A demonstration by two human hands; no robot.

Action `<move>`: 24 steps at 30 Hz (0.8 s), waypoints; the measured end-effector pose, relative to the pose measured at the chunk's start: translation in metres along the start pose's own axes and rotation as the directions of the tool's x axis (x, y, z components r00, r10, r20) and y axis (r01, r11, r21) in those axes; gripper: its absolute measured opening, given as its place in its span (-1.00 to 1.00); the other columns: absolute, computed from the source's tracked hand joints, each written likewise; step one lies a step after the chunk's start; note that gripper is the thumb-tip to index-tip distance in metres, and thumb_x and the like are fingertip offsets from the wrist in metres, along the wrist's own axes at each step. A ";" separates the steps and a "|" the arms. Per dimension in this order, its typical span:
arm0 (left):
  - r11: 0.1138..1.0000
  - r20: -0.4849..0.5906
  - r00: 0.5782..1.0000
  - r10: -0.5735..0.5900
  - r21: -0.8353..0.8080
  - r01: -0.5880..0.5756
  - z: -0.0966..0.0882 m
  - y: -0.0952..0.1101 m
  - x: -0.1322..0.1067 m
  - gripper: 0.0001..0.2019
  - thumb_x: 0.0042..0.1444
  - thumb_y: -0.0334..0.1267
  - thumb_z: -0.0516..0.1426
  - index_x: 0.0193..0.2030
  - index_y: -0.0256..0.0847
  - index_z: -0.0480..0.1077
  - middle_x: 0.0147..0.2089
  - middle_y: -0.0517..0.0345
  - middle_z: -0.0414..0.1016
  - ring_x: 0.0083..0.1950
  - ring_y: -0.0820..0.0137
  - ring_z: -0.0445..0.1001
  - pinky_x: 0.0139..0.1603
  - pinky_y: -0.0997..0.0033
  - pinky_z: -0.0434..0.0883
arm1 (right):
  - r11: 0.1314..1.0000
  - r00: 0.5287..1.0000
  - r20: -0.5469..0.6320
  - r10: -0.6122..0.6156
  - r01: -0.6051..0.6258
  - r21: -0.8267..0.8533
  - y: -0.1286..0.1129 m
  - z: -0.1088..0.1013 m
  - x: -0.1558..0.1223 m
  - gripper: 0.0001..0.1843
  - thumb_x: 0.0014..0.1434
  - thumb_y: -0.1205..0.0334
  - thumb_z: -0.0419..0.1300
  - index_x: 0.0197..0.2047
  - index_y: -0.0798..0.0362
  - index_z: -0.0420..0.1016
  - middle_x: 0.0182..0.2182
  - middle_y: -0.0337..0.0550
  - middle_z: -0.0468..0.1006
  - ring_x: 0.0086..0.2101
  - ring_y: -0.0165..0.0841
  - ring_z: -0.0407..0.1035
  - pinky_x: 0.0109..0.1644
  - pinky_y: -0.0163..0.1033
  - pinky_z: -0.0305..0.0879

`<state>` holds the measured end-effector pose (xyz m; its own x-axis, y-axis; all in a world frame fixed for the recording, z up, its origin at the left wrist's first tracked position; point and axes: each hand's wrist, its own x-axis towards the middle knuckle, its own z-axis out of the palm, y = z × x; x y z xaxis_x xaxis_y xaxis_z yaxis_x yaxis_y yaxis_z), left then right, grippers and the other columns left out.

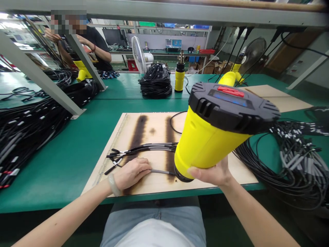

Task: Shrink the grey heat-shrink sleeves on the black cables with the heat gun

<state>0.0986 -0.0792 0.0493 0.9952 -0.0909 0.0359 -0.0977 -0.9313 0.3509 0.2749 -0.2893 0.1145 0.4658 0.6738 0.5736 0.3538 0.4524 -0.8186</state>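
My right hand grips a large yellow and black heat gun, tilted with its lower end toward the scorched wooden board. From under that end a grey-sleeved cable runs left to my left hand, whose fingers are closed on it. Just beyond, a row of black cables with grey sleeves lies across the board, their connector ends at the left. Two dark burn stripes mark the wood. The heat gun's body hides the right part of the cables and its own nozzle.
Black cable bundles cover the bench at left and right. A coiled bundle and an upright heat gun stand behind the board. A metal post rises at left; a co-worker works across the bench.
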 end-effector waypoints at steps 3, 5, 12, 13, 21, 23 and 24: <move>1.000 0.018 1.000 -0.015 0.001 0.015 0.001 -0.001 0.000 -0.65 0.30 -0.24 -0.13 -0.25 -0.23 0.46 -0.31 0.06 0.41 -0.30 0.40 0.39 -0.23 0.46 0.32 | 0.999 0.999 -0.019 0.026 -0.027 -0.031 0.001 0.000 0.000 -0.72 -0.22 0.23 0.42 -0.40 -0.06 0.44 -0.49 -0.20 0.55 -0.26 -0.11 0.49 -0.20 -0.07 0.53; 1.000 0.034 0.999 -0.026 -0.008 0.027 0.002 -0.002 0.000 -0.67 0.29 -0.24 -0.11 -0.26 -0.24 0.47 -0.32 0.06 0.40 -0.31 0.40 0.38 -0.25 0.46 0.30 | 0.999 1.000 -0.004 0.028 -0.029 -0.021 0.002 -0.001 0.000 -0.72 -0.21 0.21 0.41 -0.40 -0.06 0.44 -0.48 -0.18 0.55 -0.22 -0.09 0.48 -0.16 -0.04 0.52; 0.998 0.074 0.996 -0.054 -0.027 0.056 0.003 -0.003 -0.001 -0.70 0.27 -0.25 -0.07 -0.26 -0.23 0.49 -0.33 0.07 0.38 -0.32 0.40 0.37 -0.26 0.47 0.28 | 0.999 0.999 0.008 0.037 -0.037 0.011 0.003 -0.001 0.000 -0.73 -0.19 0.24 0.39 -0.38 -0.04 0.44 -0.48 -0.19 0.55 -0.24 -0.11 0.49 -0.15 -0.04 0.50; 0.998 0.085 0.995 -0.056 -0.028 0.059 0.001 -0.003 0.000 -0.71 0.27 -0.24 -0.05 -0.26 -0.23 0.49 -0.34 0.08 0.37 -0.32 0.41 0.36 -0.26 0.47 0.28 | 0.999 0.999 0.008 0.038 -0.039 0.014 0.003 0.000 0.000 -0.74 -0.18 0.23 0.39 -0.38 -0.04 0.44 -0.48 -0.19 0.55 -0.27 -0.13 0.49 -0.18 -0.05 0.51; 0.993 -0.083 0.993 -0.084 0.081 0.090 -0.009 -0.012 0.018 -0.71 0.27 -0.26 -0.09 -0.06 -0.25 0.41 -0.10 -0.06 0.38 -0.13 0.30 0.34 -0.08 0.30 0.32 | 0.999 0.979 -0.197 -0.045 0.041 -0.028 0.009 -0.005 0.029 -0.70 -0.21 0.12 0.42 -0.37 -0.08 0.46 -0.46 -0.19 0.57 -0.37 -0.16 0.50 -0.21 -0.04 0.52; 0.972 -0.163 0.980 -0.116 0.186 0.146 -0.008 -0.018 0.026 -0.69 0.26 -0.27 -0.07 0.06 -0.25 0.34 0.04 -0.13 0.36 -0.02 0.21 0.32 -0.02 0.17 0.31 | 0.996 0.971 -0.225 -0.081 0.070 -0.053 0.013 -0.009 0.041 -0.71 -0.21 0.10 0.42 -0.39 -0.07 0.47 -0.47 -0.20 0.57 -0.40 -0.17 0.49 -0.23 -0.04 0.51; 0.958 -0.186 0.974 -0.129 0.229 0.170 -0.006 -0.021 0.030 -0.67 0.25 -0.27 -0.05 0.12 -0.24 0.29 0.11 -0.14 0.33 0.05 0.16 0.29 0.02 0.11 0.30 | 0.996 0.969 -0.234 -0.085 0.072 -0.060 0.015 -0.010 0.046 -0.70 -0.21 0.09 0.42 -0.39 -0.06 0.47 -0.46 -0.19 0.58 -0.41 -0.18 0.49 -0.25 -0.05 0.52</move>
<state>0.1302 -0.0604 0.0483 0.9818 0.0969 0.1633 0.0763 -0.9888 0.1282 0.3094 -0.2575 0.1291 0.6110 0.4776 0.6313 0.4347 0.4641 -0.7718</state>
